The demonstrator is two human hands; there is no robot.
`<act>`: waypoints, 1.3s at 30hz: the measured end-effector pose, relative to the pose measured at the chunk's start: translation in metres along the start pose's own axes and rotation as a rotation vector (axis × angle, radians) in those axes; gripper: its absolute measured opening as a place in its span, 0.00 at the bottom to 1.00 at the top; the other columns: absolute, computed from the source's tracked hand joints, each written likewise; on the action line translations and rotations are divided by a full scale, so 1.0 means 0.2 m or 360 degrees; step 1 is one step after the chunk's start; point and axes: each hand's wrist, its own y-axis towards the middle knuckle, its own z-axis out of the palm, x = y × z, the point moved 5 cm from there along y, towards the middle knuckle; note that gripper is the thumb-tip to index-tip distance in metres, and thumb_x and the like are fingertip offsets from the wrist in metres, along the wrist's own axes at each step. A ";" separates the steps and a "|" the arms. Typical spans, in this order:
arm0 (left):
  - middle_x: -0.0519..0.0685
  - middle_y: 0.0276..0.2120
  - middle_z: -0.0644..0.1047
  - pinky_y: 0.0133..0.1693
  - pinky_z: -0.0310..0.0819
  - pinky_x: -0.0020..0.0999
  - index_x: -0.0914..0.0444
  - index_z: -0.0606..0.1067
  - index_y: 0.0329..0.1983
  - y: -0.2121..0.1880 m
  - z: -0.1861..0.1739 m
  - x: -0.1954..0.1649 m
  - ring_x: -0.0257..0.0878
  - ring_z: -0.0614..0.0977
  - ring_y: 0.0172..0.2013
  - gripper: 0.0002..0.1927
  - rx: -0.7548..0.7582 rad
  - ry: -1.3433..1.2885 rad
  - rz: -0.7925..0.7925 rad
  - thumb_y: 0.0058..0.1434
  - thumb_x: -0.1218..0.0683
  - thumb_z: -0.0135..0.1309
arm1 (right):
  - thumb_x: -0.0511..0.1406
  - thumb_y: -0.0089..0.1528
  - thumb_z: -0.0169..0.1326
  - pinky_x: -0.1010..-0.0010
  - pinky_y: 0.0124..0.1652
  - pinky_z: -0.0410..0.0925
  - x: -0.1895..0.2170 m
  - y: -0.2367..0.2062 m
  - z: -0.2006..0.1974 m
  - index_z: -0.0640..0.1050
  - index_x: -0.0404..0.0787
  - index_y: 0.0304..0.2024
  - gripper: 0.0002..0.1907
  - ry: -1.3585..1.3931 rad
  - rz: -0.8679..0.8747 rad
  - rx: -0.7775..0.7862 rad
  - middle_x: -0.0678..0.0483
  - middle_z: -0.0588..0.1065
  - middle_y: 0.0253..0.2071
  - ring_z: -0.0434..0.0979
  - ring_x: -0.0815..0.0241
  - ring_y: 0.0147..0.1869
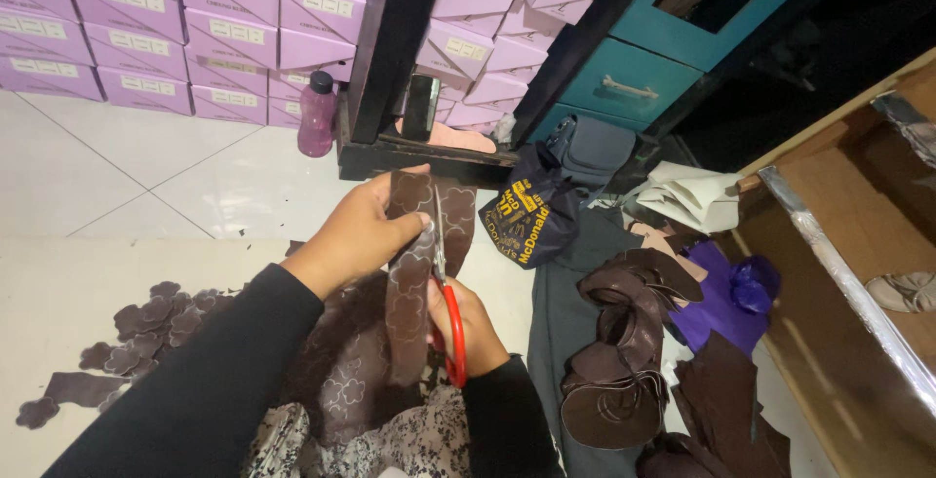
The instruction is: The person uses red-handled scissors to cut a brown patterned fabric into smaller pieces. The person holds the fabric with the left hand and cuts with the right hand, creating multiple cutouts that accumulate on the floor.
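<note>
The left hand pinches the top of a brown leather strip, thumb and fingers clamped on it, holding it up over the lap, above the floor. The strip hangs with its long axis running nearly straight up and down in the view, its upper end toward the dark post base and its lower end falling to the patterned cloth. Pale flower outlines are marked along its face. The right hand has its fingers closed through the red handles of the scissors, whose blades point up along the strip's right edge.

The strip looks thin, light and limp, likely to flop and twist unless kept taut, so a grip close beside the cut line seems best. It looks neither fragile nor slippery.

Cut flower pieces lie on the floor toward the left edge. A heap of brown offcuts sits on the right, a dark bag beyond, a pink bottle near stacked lilac boxes
</note>
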 end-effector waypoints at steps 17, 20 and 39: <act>0.49 0.48 0.81 0.47 0.76 0.27 0.66 0.68 0.65 -0.03 0.04 -0.04 0.31 0.81 0.47 0.26 -0.0199 0.0047 0.0070 0.62 0.62 0.55 | 0.49 0.71 0.40 0.78 0.28 0.64 0.07 -0.01 0.04 0.75 0.35 0.45 0.24 0.0248 0.0055 0.0024 0.57 0.73 0.28 0.70 0.69 0.27; 0.49 0.46 0.82 0.45 0.77 0.28 0.65 0.69 0.63 -0.02 0.03 -0.05 0.31 0.82 0.44 0.24 -0.0266 0.0133 0.0016 0.63 0.61 0.56 | 0.50 0.71 0.41 0.77 0.24 0.63 0.03 0.01 0.01 0.72 0.37 0.38 0.24 0.0119 0.0086 -0.0020 0.56 0.69 0.22 0.68 0.68 0.22; 0.49 0.50 0.80 0.51 0.74 0.29 0.67 0.68 0.62 -0.02 0.02 -0.04 0.33 0.81 0.50 0.25 -0.0159 0.0063 0.0148 0.61 0.63 0.56 | 0.46 0.76 0.41 0.76 0.22 0.58 0.03 0.00 0.00 0.75 0.33 0.39 0.23 0.0073 0.0062 -0.0117 0.58 0.67 0.21 0.62 0.69 0.20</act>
